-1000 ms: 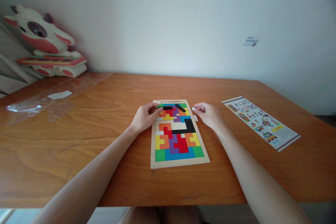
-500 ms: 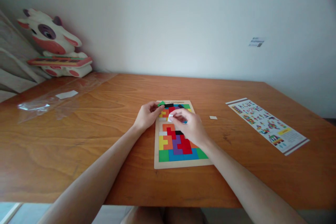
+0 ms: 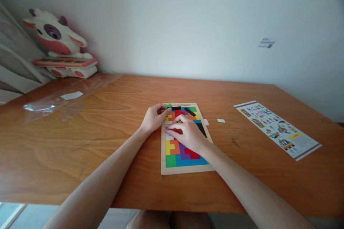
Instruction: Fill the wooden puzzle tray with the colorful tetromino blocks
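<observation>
A wooden puzzle board (image 3: 163, 164) filled with coloured block pieces lies in front of me. At its top left, my left hand (image 3: 156, 117) pinches a green piece (image 3: 168, 106), beside a black piece (image 3: 176, 108). Another black piece (image 3: 190, 111) lies slanted on the upper right of the board. My right hand (image 3: 186, 132) is over the board's middle left, fingertips pressed together near the white pieces; whatever they hold is too small to make out. Two white pieces are to the right, one at the board's edge (image 3: 206, 122), one on the table (image 3: 220, 120).
A printed sheet (image 3: 278, 128) lies on the wooden table (image 3: 120, 93) at the right. Clear plastic wrapping (image 3: 48, 103) with a white paper (image 3: 72, 95) is at the left. A cow-shaped toy keyboard (image 3: 64, 62) stands at the back left by the wall.
My right hand has moved down and left over the board, and the white piece it pinched is now hidden. The view has shifted slightly. My left hand stays at the top left.
</observation>
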`<act>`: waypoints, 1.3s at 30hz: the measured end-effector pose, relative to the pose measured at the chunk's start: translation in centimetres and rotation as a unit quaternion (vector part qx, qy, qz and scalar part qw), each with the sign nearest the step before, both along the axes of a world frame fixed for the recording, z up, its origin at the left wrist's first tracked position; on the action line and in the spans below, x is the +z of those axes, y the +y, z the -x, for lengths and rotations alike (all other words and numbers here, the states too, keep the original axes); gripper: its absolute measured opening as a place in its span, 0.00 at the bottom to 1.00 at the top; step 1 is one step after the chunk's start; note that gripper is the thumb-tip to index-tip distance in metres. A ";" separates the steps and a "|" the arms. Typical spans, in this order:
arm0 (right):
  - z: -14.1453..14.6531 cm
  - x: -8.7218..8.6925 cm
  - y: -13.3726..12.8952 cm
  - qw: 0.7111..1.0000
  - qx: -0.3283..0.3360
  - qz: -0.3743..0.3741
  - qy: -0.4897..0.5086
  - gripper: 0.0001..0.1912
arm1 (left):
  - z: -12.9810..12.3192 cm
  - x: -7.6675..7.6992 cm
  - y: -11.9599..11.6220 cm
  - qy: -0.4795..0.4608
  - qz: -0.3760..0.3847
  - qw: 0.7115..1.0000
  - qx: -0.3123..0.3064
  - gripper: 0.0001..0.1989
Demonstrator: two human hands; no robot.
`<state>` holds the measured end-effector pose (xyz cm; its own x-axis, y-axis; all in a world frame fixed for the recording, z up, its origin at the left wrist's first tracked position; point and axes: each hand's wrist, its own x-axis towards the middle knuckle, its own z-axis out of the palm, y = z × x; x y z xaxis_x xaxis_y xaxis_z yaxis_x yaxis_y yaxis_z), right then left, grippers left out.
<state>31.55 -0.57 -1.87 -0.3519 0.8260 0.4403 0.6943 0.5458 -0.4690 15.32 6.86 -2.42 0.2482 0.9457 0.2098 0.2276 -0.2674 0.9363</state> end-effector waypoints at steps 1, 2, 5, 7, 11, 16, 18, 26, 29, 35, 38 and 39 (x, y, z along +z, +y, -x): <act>-0.1 0.2 -0.1 1.000 0.003 -0.005 -0.008 0.07 | 0.0 0.0 0.0 0.002 0.000 1.000 -0.001 0.18; -0.4 0.4 -0.2 1.000 0.005 -0.008 -0.012 0.08 | 0.0 0.1 -0.1 0.003 -0.001 1.000 -0.002 0.18; -1.9 1.4 -0.1 1.000 -0.019 -0.011 0.004 0.10 | 0.0 0.2 -0.3 0.022 -0.011 1.000 -0.004 0.17; -3.4 1.7 0.2 0.997 -0.067 -0.018 0.020 0.10 | -0.1 0.4 -0.6 0.050 -0.021 0.999 -0.001 0.17; -6.3 1.1 0.9 0.997 -0.069 -0.010 0.013 0.09 | -0.1 0.7 -1.0 0.106 -0.047 0.993 0.006 0.16; -7.2 0.1 1.3 0.998 -0.054 0.027 0.014 0.12 | -0.1 0.8 -0.9 0.123 -0.050 0.991 0.015 0.15; -7.0 0.0 1.4 0.997 -0.072 0.036 0.018 0.11 | -0.1 0.8 -0.9 0.125 -0.048 0.991 0.012 0.15; -7.6 0.5 1.5 0.996 -0.064 0.049 0.027 0.11 | -0.1 0.8 -0.9 0.118 -0.050 0.992 0.009 0.16; -8.8 0.9 1.5 0.998 -0.011 0.066 0.009 0.16 | -0.1 0.8 -0.9 0.116 -0.047 0.992 0.007 0.15; -9.8 0.7 1.6 0.997 -0.001 0.079 -0.002 0.13 | 0.0 0.7 -0.8 0.110 -0.035 0.993 0.004 0.15; -9.7 0.7 1.6 0.997 -0.004 0.083 0.004 0.13 | 0.0 0.7 -0.9 0.107 -0.037 0.994 -0.001 0.15; -9.7 0.7 1.6 0.996 -0.011 0.083 0.014 0.13 | 0.0 0.7 -0.9 0.106 -0.037 0.994 -0.004 0.15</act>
